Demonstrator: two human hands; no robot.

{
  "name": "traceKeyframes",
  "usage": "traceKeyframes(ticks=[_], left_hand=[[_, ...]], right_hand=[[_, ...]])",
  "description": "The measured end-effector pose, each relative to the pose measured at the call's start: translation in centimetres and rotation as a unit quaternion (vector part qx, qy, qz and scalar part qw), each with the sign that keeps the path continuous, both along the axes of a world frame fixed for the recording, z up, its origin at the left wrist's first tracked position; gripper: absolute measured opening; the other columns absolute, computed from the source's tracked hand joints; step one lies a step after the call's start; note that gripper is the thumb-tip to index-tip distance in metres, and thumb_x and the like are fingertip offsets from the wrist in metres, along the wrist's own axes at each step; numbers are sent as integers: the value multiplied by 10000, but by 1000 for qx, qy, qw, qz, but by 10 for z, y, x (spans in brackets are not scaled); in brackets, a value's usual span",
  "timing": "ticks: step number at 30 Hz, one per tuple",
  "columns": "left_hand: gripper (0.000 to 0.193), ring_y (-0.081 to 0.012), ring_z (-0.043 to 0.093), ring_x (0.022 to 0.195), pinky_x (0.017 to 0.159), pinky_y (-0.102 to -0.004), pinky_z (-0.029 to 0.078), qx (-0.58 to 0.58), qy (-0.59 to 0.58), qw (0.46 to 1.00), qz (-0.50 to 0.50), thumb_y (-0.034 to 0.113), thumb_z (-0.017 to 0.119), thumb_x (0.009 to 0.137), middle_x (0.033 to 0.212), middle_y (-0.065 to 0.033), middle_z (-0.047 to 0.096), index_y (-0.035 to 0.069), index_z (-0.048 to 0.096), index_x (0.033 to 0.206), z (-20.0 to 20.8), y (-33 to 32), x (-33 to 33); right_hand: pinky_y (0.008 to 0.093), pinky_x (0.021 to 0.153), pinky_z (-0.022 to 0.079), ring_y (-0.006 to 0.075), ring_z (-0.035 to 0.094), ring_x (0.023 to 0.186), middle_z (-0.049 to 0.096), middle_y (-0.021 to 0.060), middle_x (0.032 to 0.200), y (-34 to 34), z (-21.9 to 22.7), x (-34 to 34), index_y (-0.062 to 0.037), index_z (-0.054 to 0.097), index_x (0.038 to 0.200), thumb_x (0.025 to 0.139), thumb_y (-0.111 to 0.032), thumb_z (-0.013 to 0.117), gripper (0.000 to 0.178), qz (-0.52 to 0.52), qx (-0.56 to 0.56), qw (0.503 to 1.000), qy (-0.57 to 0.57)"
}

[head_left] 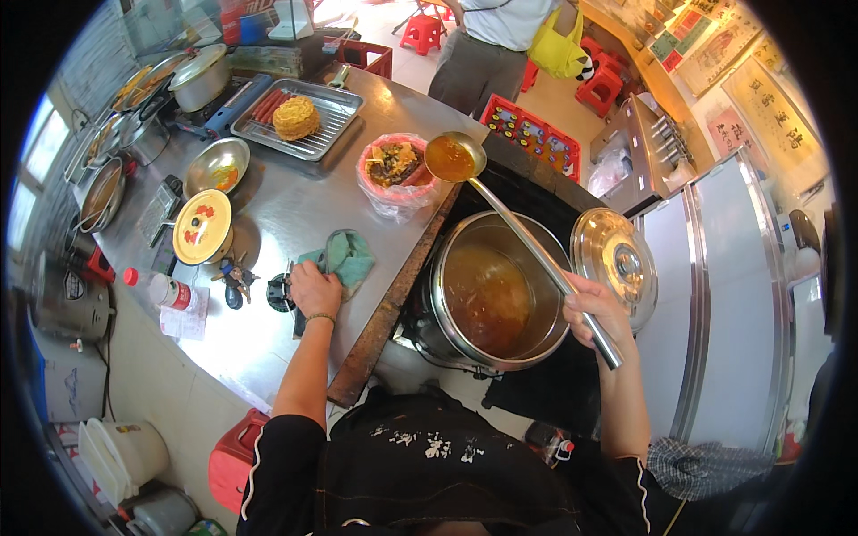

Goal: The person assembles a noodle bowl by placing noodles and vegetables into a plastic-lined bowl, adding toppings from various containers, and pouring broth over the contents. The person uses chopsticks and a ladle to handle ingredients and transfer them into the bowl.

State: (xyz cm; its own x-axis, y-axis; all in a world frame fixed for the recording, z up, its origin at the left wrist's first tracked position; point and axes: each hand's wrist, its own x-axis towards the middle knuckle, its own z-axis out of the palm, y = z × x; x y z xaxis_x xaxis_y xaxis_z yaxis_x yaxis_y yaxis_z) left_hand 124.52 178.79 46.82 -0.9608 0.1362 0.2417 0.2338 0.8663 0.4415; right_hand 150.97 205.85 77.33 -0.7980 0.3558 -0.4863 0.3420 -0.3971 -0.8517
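My right hand (597,311) is wrapped round the long metal handle of a ladle (523,234). Reddish-brown liquid fills the ladle's bowl, which is held out beyond the far rim of a big steel pot (440,295) of brown broth. A plastic-lined pink bowl (393,207) with dark and yellowish food sits just left of the ladle's bowl. Low over the steel table, my left hand (316,290) has its fingers curled at the edge of a green cloth (349,259); whatever they grip is hidden. Beside that hand lies a small round black object (280,292).
A metal tray (329,134) with sausages and a yellow noodle-like stack stands farther back. To the left are a metal bowl (207,179), a yellow-lidded pot (202,228), keys (234,275) and a bottle (172,291). A shiny lid (617,259) leans right of the pot. Someone stands beyond the table.
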Motion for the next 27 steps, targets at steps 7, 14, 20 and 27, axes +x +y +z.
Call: traceKeyframes(ticks=[7,14,20,27], left_hand=[[251,-355,545,893,733,-463,474,7,39,999,-2,167,633,700,913,-149,505,51,482,864,-6,-3,-2],[262,-353,534,930,766,-476,453,23,-4,1000,-9,176,655,728,944,-145,508,55,493,895,-7,-5,-4],[252,-356,537,922,773,-472,453,36,-3,999,-12,169,644,727,945,-151,516,50,498,893,-8,-7,-6],[238,-360,536,916,776,-471,443,165,-93,982,-17,151,621,738,945,-164,530,25,532,919,7,-18,-12]], right_hand=[[166,377,368,56,459,409,532,15,635,-21,-6,-61,19,446,1412,846,-23,586,585,38,108,992,-59],[181,385,427,62,494,431,562,12,636,-30,-14,-72,8,492,1382,816,15,624,582,22,168,982,-81],[159,375,390,51,461,417,530,13,625,-39,-24,-72,19,482,1384,823,1,598,573,2,154,986,-70],[179,297,345,73,447,355,507,35,579,-38,-31,-15,51,360,1438,862,-21,560,614,-72,-49,995,42]])
